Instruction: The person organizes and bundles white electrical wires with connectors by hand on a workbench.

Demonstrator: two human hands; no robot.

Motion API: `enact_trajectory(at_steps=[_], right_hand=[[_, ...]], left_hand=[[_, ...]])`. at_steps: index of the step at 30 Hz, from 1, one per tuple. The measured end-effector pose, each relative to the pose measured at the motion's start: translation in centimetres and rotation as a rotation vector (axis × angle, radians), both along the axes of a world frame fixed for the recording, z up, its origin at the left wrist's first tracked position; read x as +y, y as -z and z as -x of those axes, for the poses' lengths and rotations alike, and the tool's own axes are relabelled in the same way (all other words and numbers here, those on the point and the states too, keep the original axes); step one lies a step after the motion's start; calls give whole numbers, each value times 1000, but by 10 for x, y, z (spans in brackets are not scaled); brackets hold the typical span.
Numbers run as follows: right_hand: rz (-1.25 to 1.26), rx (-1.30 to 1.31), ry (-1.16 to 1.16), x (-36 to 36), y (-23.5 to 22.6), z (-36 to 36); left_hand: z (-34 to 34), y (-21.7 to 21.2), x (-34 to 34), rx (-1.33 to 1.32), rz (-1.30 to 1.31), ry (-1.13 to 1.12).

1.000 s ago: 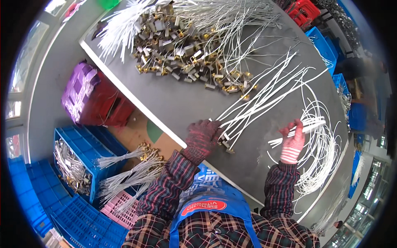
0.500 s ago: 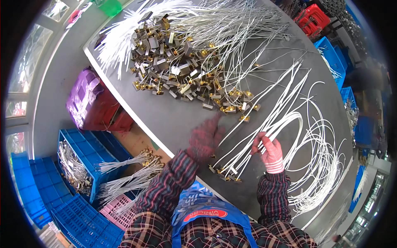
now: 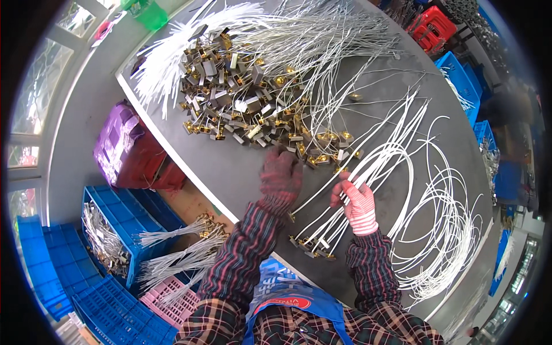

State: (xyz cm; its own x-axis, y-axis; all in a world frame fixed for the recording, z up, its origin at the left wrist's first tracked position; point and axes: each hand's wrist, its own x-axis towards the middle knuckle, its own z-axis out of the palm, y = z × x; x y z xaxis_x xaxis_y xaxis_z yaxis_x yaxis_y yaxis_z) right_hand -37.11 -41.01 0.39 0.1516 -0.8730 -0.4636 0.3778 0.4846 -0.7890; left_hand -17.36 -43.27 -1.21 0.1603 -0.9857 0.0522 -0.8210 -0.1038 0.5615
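My right hand (image 3: 356, 207), in a red-and-white striped glove, is closed around a bundle of white wires (image 3: 375, 162). The near ends of the bundle carry small metal connector pieces (image 3: 310, 247) lying on the table. My left hand (image 3: 282, 175), in a dark red glove, reaches to the near edge of a heap of grey-and-brass connector pieces (image 3: 244, 95). Its fingers point at the heap, somewhat apart, and no held piece shows. White wires (image 3: 339, 34) run from the heap toward the far side.
A dark table (image 3: 195, 150) with a white edge carries everything. Loose wire coils (image 3: 443, 247) lie at right. Left of the table stand blue crates (image 3: 123, 221), a pink basket (image 3: 172, 296), wired bundles (image 3: 187, 250) and a purple-wrapped bin (image 3: 121, 141). A red stool (image 3: 431, 29) stands far right.
My left hand has moved up and forward to the heap's near edge. My right hand has shifted left and slightly forward with the wires, which now arch higher.
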Motion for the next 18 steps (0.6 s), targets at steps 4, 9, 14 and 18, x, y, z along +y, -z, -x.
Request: enact_trajectory(at_steps=[4, 9, 14, 18], right_hand=[[-21, 35, -18, 4, -4, -25], [18, -64, -70, 9, -10, -61], [-73, -243, -264, 24, -4, -82], [-113, -368, -344, 59, 4, -97]], left_hand=[[-11, 8, 52, 730, -13, 77], [-24, -13, 88, 1215, -484, 33], [-38, -34, 119, 1451, -630, -60], [-63, -5, 174, 1690, -643, -17]])
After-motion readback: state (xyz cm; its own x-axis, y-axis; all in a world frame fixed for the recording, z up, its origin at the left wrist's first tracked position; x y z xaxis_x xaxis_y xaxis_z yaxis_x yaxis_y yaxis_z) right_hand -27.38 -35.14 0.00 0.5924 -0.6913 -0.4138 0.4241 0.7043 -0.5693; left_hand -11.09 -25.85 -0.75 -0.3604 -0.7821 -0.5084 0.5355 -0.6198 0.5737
